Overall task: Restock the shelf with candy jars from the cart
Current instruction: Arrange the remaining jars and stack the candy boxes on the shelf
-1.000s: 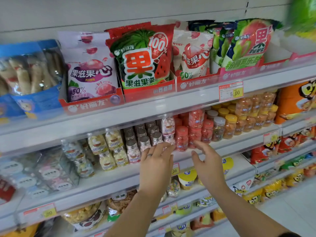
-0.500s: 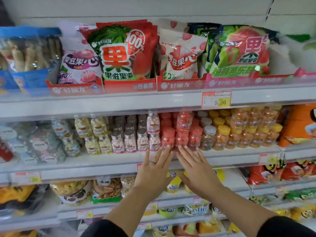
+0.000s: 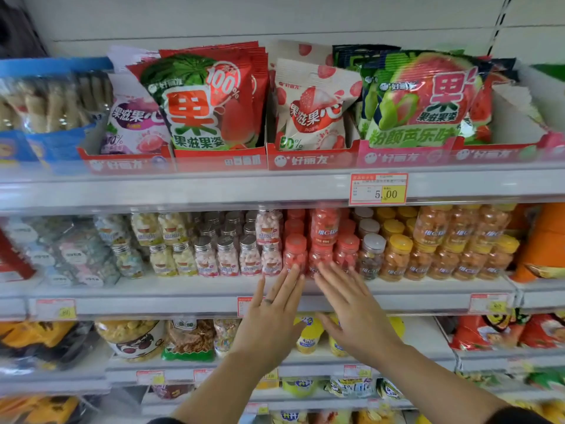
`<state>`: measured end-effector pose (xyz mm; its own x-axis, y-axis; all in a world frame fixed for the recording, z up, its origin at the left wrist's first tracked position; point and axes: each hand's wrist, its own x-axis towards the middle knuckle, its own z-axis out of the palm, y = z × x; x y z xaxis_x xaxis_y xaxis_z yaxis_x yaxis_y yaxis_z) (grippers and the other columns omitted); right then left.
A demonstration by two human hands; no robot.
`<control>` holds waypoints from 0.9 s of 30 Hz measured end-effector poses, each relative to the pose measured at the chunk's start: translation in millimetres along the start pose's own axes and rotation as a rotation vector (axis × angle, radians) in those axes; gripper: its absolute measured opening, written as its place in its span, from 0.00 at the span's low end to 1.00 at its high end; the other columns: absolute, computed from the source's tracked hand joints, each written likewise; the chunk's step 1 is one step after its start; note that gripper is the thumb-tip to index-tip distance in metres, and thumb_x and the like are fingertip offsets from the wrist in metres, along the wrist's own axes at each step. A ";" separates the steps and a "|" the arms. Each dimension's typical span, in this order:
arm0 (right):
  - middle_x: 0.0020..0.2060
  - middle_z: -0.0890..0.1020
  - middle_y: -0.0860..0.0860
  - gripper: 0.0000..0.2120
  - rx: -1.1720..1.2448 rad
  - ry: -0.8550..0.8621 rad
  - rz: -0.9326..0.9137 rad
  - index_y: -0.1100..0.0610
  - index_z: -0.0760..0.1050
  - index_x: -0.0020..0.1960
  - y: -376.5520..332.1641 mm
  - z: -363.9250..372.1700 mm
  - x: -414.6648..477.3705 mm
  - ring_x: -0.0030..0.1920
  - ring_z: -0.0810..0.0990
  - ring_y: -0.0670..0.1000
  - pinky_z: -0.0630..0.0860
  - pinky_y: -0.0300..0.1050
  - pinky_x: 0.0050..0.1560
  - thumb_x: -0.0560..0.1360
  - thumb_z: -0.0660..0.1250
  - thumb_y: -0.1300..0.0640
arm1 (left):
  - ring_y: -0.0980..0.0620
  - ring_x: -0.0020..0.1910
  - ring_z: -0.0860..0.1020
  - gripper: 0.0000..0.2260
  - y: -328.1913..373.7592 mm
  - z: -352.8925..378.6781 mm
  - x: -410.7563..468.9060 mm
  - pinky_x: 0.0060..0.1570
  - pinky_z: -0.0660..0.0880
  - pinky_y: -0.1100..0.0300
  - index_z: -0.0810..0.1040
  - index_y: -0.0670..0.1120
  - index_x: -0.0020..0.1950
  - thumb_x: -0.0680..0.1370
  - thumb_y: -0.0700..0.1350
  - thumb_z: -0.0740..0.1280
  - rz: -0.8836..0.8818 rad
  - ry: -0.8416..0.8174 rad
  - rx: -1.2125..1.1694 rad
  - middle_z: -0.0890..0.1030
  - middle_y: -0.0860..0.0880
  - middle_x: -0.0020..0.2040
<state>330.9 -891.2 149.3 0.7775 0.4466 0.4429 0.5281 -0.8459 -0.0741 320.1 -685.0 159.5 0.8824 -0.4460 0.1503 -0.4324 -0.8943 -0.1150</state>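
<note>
Landmark: the orange-and-white price tag reading 5.00 (image 3: 378,189). Everything below is placed off it.

- Down-left of the tag, on the white middle shelf (image 3: 183,301): small clear jars with silver caps (image 3: 227,258), holding pale yellow and pink candy. They stood upright in rows and no hand was near them.
- Just below the tag and slightly left: the red-lidded clear plastic jars of red candy (image 3: 295,255), packed tight. One more red jar (image 3: 324,228) sat stacked on top of the row.
- Our left hand (image 3: 270,319), below-left of the tag, was flat with fingers straight and together. Its tips were on the front red jar and it gripped nothing.
- Our right hand (image 3: 354,316), straight below the tag, was the same: fingers extended, tips at the next red jar's face, nothing held.
- Below the tag and right: a grey-lidded jar of mixed candy (image 3: 371,255), then the yellow-lidded jars of orange candy (image 3: 397,258), which we were not touching.

Our read is that the placing was done and we were squaring the red row with both palms.

The next move calls for a light, even push, since the stacked jar could tip. After that we'd go back to the cart for more. The cart was not in view, so we couldn't tell how much stock was left.
</note>
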 end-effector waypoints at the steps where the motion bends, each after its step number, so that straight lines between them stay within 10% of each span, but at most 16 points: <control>1: 0.80 0.55 0.48 0.29 0.120 0.082 0.067 0.54 0.57 0.80 0.2 -10.3 3.5 0.79 0.53 0.48 0.52 0.49 0.78 0.82 0.56 0.43 | 0.49 0.80 0.50 0.36 5.7 -5.7 1.7 0.75 0.61 0.44 0.49 0.42 0.81 0.81 0.61 0.56 -0.016 0.090 -0.119 0.45 0.45 0.82; 5: 0.77 0.63 0.47 0.30 0.524 0.288 0.383 0.52 0.59 0.78 6.0 -39.5 31.0 0.74 0.65 0.47 0.63 0.45 0.75 0.80 0.65 0.50 | 0.79 0.70 0.48 0.29 32.2 -52.2 26.0 0.68 0.58 0.72 0.50 0.52 0.81 0.83 0.51 0.59 -0.159 0.324 -0.733 0.48 0.61 0.80; 12: 0.58 0.80 0.45 0.32 0.718 0.147 0.556 0.50 0.61 0.77 5.9 -61.5 70.7 0.50 0.79 0.40 0.73 0.32 0.47 0.77 0.70 0.49 | 0.51 0.64 0.77 0.28 37.9 -60.5 70.5 0.61 0.76 0.50 0.56 0.51 0.80 0.81 0.48 0.62 -0.341 0.356 -0.992 0.62 0.52 0.78; 17: 0.53 0.84 0.44 0.21 0.695 0.138 0.532 0.47 0.72 0.65 5.6 -55.1 84.1 0.52 0.82 0.47 0.78 0.45 0.50 0.74 0.73 0.52 | 0.49 0.46 0.79 0.31 38.3 -57.0 78.7 0.35 0.69 0.67 0.56 0.52 0.80 0.78 0.39 0.60 -0.409 0.268 -0.963 0.79 0.45 0.58; 27: 0.51 0.84 0.49 0.16 0.658 0.182 0.541 0.54 0.76 0.61 8.9 -51.1 86.3 0.51 0.82 0.50 0.78 0.49 0.52 0.74 0.73 0.55 | 0.49 0.58 0.79 0.33 46.8 -54.0 74.8 0.54 0.79 0.49 0.56 0.54 0.79 0.76 0.36 0.59 -0.406 0.276 -1.036 0.72 0.46 0.67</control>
<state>385.3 -875.1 232.5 0.9417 -0.0686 0.3293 0.2360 -0.5630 -0.7921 355.9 -762.2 218.4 0.9763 0.0037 0.2163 -0.1832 -0.5177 0.8357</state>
